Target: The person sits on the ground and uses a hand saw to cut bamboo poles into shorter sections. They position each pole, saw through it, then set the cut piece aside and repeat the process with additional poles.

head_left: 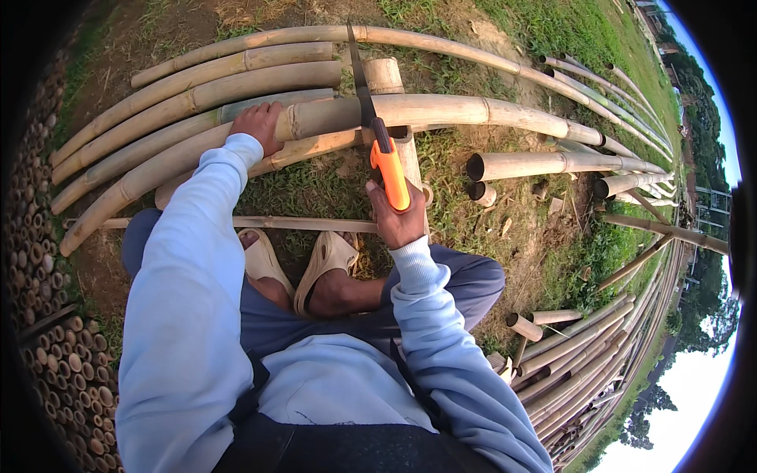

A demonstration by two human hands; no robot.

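A thick bamboo pole (441, 109) runs across in front of me, propped on a short bamboo support (384, 76). My left hand (260, 126) is wrapped over this pole, left of the support. In my right hand (397, 214) is a hand saw (387, 164) with an orange and dark handle. Its dark blade stands across the pole, touching it just left of the support, with the tip reaching past the pole's far side. Whether the teeth have cut into the bamboo cannot be made out.
Several cut bamboo lengths (236, 84) lie left of the saw. More poles (544, 164) stretch away to the right, and a large pile (583, 355) lies at lower right. Stacked short bamboo pieces (75, 363) line the left edge. A thin strip (315, 224) crosses near my sandals (323, 268).
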